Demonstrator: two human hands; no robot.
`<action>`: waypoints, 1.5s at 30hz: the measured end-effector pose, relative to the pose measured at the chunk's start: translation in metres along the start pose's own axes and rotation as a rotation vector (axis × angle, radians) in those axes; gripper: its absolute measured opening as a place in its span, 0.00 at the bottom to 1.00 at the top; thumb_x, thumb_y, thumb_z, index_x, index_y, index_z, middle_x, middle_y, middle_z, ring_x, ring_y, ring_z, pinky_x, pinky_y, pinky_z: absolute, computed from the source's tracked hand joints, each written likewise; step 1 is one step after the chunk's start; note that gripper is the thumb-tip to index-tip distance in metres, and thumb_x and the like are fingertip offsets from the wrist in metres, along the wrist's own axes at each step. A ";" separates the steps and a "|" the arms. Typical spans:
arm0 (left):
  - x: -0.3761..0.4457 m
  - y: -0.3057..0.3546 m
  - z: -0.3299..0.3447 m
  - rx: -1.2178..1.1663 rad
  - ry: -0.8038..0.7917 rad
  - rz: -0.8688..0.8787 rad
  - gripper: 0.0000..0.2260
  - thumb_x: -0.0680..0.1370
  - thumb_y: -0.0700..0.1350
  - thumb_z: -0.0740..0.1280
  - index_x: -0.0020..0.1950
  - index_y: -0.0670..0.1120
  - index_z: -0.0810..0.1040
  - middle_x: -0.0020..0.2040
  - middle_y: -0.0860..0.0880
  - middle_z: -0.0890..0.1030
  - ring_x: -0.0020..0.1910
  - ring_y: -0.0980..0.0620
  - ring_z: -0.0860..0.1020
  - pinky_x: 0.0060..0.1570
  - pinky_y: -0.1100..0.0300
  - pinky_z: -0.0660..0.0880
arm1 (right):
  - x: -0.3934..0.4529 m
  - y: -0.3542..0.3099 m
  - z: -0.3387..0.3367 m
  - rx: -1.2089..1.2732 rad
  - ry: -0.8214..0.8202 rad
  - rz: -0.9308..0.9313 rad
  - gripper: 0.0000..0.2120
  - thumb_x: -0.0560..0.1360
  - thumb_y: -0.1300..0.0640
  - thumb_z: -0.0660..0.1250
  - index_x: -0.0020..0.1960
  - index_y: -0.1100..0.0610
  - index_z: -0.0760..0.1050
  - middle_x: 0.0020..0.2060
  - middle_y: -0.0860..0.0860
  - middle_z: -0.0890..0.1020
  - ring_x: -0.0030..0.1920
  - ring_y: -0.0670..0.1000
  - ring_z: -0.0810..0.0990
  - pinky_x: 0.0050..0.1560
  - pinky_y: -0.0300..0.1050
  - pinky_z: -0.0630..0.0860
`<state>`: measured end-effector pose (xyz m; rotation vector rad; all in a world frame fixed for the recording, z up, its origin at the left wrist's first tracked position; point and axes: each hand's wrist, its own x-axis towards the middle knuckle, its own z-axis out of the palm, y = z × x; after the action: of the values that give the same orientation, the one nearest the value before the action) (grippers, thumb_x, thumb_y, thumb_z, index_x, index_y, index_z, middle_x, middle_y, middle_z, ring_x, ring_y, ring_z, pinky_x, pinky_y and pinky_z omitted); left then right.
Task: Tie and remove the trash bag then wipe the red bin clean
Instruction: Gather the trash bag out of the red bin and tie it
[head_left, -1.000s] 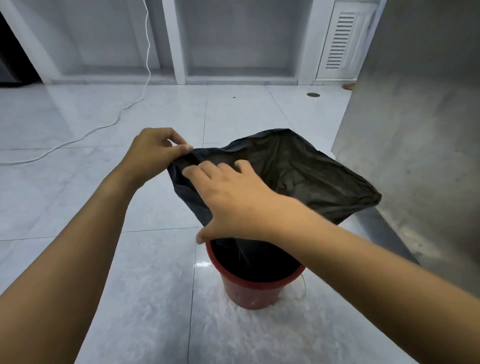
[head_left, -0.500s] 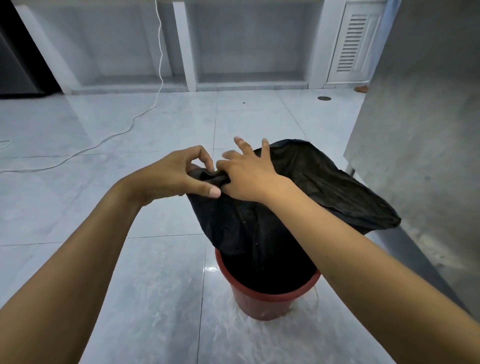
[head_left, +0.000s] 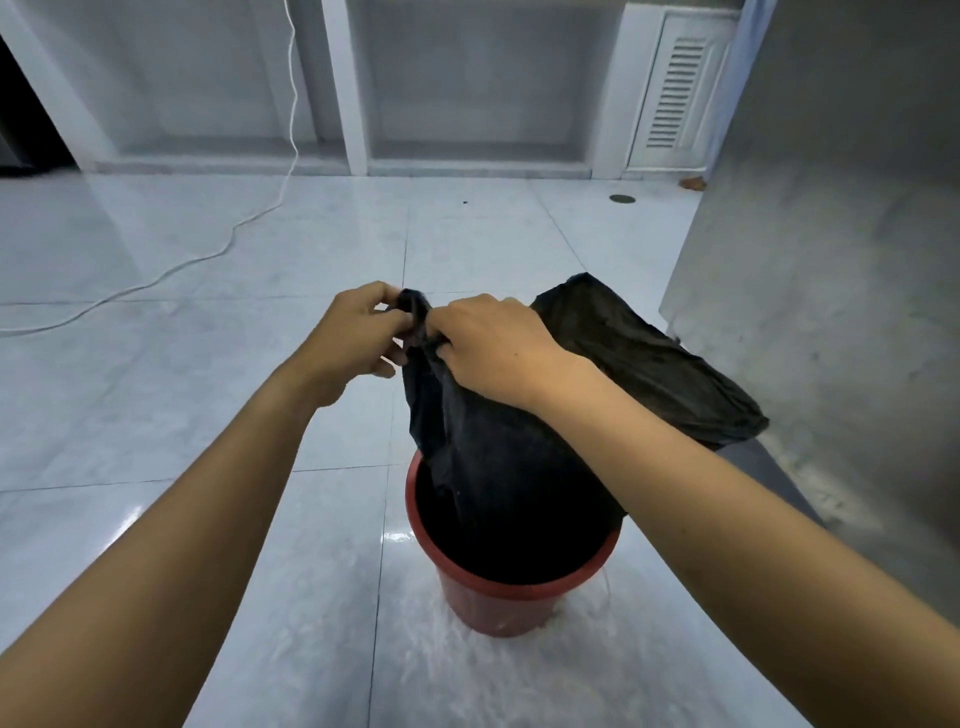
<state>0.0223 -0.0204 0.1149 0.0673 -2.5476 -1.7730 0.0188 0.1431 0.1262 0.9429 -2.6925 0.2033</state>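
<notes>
Trash bag (head_left: 498, 467), black: lower part inside red bin (head_left: 498, 603) on glossy tiled floor (head_left: 156, 415); near corner bunched, pinched between left hand (head_left: 353, 332) and right hand (head_left: 488, 348), fingers of both curled on it; far corner slack toward grey panel (head_left: 831, 260); white cable (head_left: 228, 244) lies far left

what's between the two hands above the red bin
In the head view, a gathered bunch of the black trash bag sits between the left hand and right hand; both grip it.

Two bare forearms — no sleeves, left hand (head_left: 358, 332) and right hand (head_left: 493, 348) ungloved.
</notes>
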 end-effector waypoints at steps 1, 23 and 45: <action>0.000 0.004 0.002 -0.044 -0.093 0.002 0.08 0.76 0.38 0.62 0.49 0.45 0.80 0.39 0.46 0.80 0.32 0.50 0.78 0.30 0.60 0.74 | 0.000 -0.001 0.002 0.011 0.013 0.004 0.08 0.79 0.57 0.58 0.54 0.53 0.75 0.49 0.51 0.80 0.50 0.55 0.76 0.42 0.47 0.63; 0.000 -0.001 0.026 0.041 -0.101 0.013 0.05 0.77 0.38 0.58 0.44 0.46 0.66 0.28 0.52 0.66 0.24 0.55 0.62 0.22 0.64 0.59 | -0.011 0.042 -0.011 0.464 -0.160 0.127 0.07 0.76 0.59 0.65 0.40 0.52 0.72 0.34 0.43 0.75 0.36 0.42 0.72 0.34 0.37 0.65; -0.001 -0.002 0.044 0.126 -0.163 0.143 0.03 0.75 0.36 0.62 0.46 0.40 0.75 0.32 0.50 0.74 0.28 0.54 0.69 0.29 0.62 0.66 | -0.015 0.044 0.002 0.404 -0.190 0.158 0.09 0.71 0.56 0.71 0.37 0.54 0.71 0.33 0.47 0.76 0.36 0.46 0.73 0.32 0.40 0.66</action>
<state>0.0211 0.0205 0.0974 -0.2594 -2.6949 -1.6288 0.0020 0.1851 0.1184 0.8895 -2.9658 0.7500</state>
